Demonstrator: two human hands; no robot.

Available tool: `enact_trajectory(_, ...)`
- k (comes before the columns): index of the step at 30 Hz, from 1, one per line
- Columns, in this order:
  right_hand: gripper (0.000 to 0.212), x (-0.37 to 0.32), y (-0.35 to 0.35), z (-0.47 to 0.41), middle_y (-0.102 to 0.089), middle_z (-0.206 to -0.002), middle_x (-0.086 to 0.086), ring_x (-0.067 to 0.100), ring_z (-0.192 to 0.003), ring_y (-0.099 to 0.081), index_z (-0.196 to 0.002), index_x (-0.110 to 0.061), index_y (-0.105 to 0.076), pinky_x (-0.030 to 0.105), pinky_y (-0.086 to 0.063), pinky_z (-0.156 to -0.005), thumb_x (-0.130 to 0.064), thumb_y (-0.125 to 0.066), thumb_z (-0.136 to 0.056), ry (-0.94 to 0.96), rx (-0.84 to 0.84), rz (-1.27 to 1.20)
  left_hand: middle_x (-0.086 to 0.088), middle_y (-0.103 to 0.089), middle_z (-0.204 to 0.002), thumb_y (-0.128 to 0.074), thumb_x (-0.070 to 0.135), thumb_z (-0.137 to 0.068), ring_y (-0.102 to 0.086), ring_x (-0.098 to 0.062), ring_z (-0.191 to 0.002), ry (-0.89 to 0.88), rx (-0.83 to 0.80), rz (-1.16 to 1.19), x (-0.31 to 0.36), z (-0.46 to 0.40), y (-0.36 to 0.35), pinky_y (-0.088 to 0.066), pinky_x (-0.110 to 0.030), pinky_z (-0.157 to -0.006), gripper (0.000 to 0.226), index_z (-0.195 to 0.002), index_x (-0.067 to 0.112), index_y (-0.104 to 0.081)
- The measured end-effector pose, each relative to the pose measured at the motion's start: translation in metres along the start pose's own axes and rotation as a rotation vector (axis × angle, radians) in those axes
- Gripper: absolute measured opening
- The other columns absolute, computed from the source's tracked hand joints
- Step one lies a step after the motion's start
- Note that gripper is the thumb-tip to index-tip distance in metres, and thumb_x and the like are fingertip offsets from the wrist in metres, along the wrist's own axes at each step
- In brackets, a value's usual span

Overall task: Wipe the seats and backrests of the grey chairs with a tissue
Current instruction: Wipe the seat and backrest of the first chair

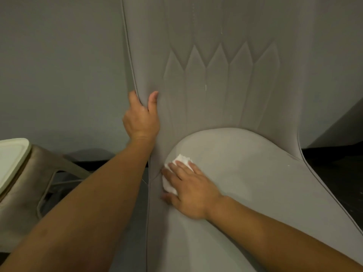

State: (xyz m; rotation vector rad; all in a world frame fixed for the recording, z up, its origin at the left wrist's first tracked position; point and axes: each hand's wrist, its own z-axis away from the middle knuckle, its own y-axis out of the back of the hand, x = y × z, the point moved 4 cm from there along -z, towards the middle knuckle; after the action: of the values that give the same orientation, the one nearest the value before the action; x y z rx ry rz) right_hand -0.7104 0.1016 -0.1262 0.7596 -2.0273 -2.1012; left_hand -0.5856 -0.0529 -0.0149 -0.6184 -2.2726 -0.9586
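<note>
A grey upholstered chair fills the view, its quilted backrest rising straight ahead and its rounded seat below. My left hand grips the left edge of the backrest, thumb on the front and fingers wrapped behind. My right hand lies flat on the seat's left rear corner, fingers straight, pressing a folded white tissue against the fabric. Part of the tissue is hidden under my palm.
A second chair-like piece with a cream top and a tan frame stands at the left. A plain grey wall runs behind. Dark floor shows at the right of the seat.
</note>
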Motion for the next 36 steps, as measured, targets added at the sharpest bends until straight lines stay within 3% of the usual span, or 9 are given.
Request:
enact_trajectory(8, 0.066, 0.062, 0.02, -0.005, -0.015, -0.165, -0.008, 0.018, -0.153, -0.003, -0.157, -0.035, -0.016, 0.044, -0.003, -0.123, -0.064, -0.017, -0.097, -0.321, 0.11, 0.055, -0.011, -0.066, -0.091, -0.064, 0.068, -0.074, -0.06, -0.038, -0.086, 0.242, -0.261, -0.035, -0.037, 0.063, -0.004, -0.037, -0.033, -0.066, 0.057, -0.095, 0.018, -0.047)
enact_trajectory(11, 0.054, 0.089, 0.032, -0.019, -0.037, -0.157, -0.004, 0.018, -0.148, -0.023, -0.151, -0.026, -0.037, 0.038, -0.012, -0.122, -0.047, -0.022, -0.103, -0.449, 0.25, -0.007, -0.005, -0.06, -0.078, -0.063, 0.065, -0.077, -0.059, -0.037, -0.081, 0.242, -0.26, -0.046, -0.042, 0.073, -0.007, -0.034, -0.032, -0.063, 0.051, -0.092, 0.021, -0.041)
enact_trajectory(14, 0.038, 0.099, 0.042, -0.02, -0.069, -0.116, 0.001, 0.022, -0.123, -0.054, -0.113, -0.022, -0.068, 0.035, -0.036, -0.106, -0.035, -0.033, -0.105, -0.522, 0.455, -0.277, -0.009, -0.058, -0.069, -0.056, 0.067, -0.079, -0.06, -0.04, -0.074, 0.202, -0.2, -0.116, -0.038, 0.073, -0.007, -0.032, -0.034, -0.059, 0.052, -0.088, 0.022, -0.032)
enact_trajectory(17, 0.038, 0.104, 0.068, -0.019, -0.069, -0.084, -0.008, 0.023, -0.1, -0.065, -0.083, -0.028, -0.069, 0.032, -0.047, -0.086, -0.041, -0.04, -0.104, -0.774, 0.714, -0.879, -0.011, -0.058, -0.065, -0.054, 0.067, -0.079, -0.059, -0.04, -0.069, 0.151, -0.165, -0.139, -0.035, 0.077, -0.005, -0.031, -0.033, -0.057, 0.053, -0.089, 0.018, -0.038)
enact_trajectory(20, 0.038, 0.083, 0.125, -0.039, -0.071, -0.111, -0.008, 0.014, -0.11, -0.064, -0.116, -0.027, -0.071, 0.044, -0.049, -0.099, -0.045, -0.04, -0.102, -0.592, 1.146, -1.074, -0.001, -0.049, -0.058, -0.052, 0.068, -0.079, -0.059, -0.039, -0.067, 0.139, -0.166, -0.149, -0.033, 0.075, -0.003, -0.031, -0.033, -0.055, 0.052, -0.087, 0.02, -0.032)
enact_trajectory(23, 0.054, 0.053, 0.193, -0.078, -0.05, -0.149, 0.004, 0.023, -0.142, -0.039, -0.143, -0.016, -0.05, 0.056, -0.032, -0.114, -0.048, -0.031, -0.104, -0.142, 1.405, -0.81, -0.016, -0.061, -0.068, -0.052, 0.066, -0.081, -0.059, -0.042, -0.066, 0.117, -0.165, -0.161, -0.034, 0.077, -0.002, -0.032, -0.036, -0.054, 0.052, -0.085, 0.018, -0.031)
enact_trajectory(25, 0.064, 0.033, 0.222, -0.113, -0.032, -0.158, 0.016, 0.035, -0.15, -0.02, -0.15, -0.005, -0.036, 0.061, -0.015, -0.119, -0.049, -0.024, -0.104, -0.031, 1.352, -0.413, -0.014, -0.06, -0.068, -0.049, 0.067, -0.082, -0.058, -0.041, -0.064, 0.109, -0.179, -0.156, -0.032, 0.077, -0.001, -0.032, -0.035, -0.053, 0.052, -0.084, 0.018, -0.031)
enact_trajectory(28, 0.071, 0.005, 0.204, -0.161, -0.014, -0.164, 0.015, 0.038, -0.152, -0.001, -0.156, -0.016, -0.026, 0.062, 0.0, -0.118, -0.056, -0.03, -0.098, 0.007, 0.981, -0.042, -0.016, -0.063, -0.073, -0.046, 0.066, -0.086, -0.059, -0.042, -0.068, 0.125, -0.194, -0.167, -0.034, 0.079, -0.002, -0.033, -0.036, -0.054, 0.048, -0.087, 0.02, -0.032)
enact_trajectory(36, 0.074, 0.0, 0.114, -0.164, -0.001, -0.166, 0.013, 0.036, -0.152, 0.008, -0.158, -0.024, -0.016, 0.062, 0.0, -0.119, -0.062, -0.031, -0.096, 0.074, 0.868, 0.086, -0.017, -0.067, -0.083, -0.034, 0.05, -0.087, -0.061, -0.042, -0.073, 0.182, -0.237, -0.114, -0.037, 0.08, -0.004, -0.039, -0.039, -0.058, 0.029, -0.107, 0.028, -0.034)
